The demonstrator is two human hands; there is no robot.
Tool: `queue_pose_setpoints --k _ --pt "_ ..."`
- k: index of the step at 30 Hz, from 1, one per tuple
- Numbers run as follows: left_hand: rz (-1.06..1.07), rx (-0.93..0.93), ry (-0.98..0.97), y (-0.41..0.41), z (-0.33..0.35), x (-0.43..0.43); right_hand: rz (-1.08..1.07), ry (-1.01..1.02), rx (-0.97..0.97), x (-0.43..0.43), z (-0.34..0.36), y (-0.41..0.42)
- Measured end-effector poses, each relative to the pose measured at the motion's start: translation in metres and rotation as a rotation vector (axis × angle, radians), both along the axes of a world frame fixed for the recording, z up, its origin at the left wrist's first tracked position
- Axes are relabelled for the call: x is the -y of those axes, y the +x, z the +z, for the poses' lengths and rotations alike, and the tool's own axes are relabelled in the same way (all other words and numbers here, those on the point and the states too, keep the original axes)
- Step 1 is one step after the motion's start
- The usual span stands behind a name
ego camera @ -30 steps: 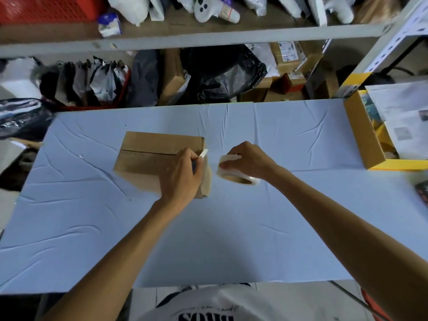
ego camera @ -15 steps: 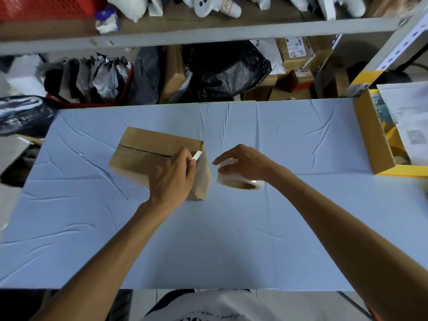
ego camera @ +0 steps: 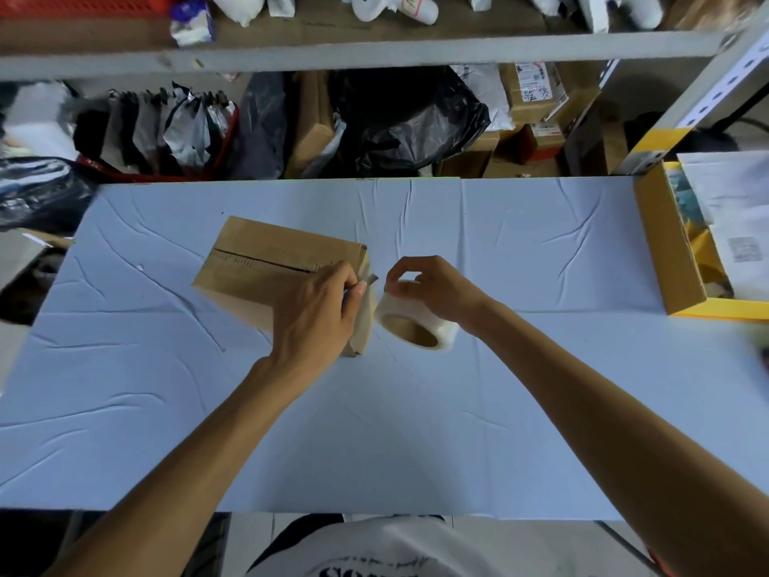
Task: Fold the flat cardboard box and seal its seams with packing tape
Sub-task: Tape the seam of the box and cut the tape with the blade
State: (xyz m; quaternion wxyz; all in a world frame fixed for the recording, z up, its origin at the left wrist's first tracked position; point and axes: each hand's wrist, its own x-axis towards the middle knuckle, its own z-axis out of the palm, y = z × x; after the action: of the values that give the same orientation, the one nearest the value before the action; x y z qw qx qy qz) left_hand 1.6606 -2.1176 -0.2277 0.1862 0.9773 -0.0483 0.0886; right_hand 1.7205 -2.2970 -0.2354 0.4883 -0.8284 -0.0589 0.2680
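Note:
A folded brown cardboard box lies on the pale blue table, with a dark seam line running along its top. My left hand rests at the box's right end and pinches a small cutter whose tip pokes out toward the tape. Just right of the box, a roll of clear packing tape sits tilted on the table. My right hand holds the roll from above, fingertips pinching its upper rim. Whether tape stretches between roll and box I cannot tell.
An open yellow-edged carton with papers stands at the table's right end. Behind the table are black bags, parcels and a metal shelf rail.
My right hand shifted slightly on the tape roll, whose hole now faces me more. My left hand stayed at the box's right end with the cutter.

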Motion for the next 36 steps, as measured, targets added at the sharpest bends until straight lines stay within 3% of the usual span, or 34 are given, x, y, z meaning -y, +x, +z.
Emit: queue_pose_setpoints --k 9,14,19,36 --pt "0.054 -0.067 -0.11 -0.004 -0.007 -0.006 -0.028 0.02 -0.114 0.0 -0.003 -0.003" --pt "0.093 -0.138 -0.15 -0.003 -0.006 -0.007 -0.104 -0.069 -0.036 -0.011 -0.016 -0.006" --pt "0.089 -0.125 -0.149 -0.004 -0.007 -0.009 -0.167 -0.182 0.034 -0.017 -0.024 -0.009" --pt "-0.056 -0.045 -0.057 -0.004 0.0 -0.008 -0.124 -0.124 0.034 -0.016 -0.023 -0.005"
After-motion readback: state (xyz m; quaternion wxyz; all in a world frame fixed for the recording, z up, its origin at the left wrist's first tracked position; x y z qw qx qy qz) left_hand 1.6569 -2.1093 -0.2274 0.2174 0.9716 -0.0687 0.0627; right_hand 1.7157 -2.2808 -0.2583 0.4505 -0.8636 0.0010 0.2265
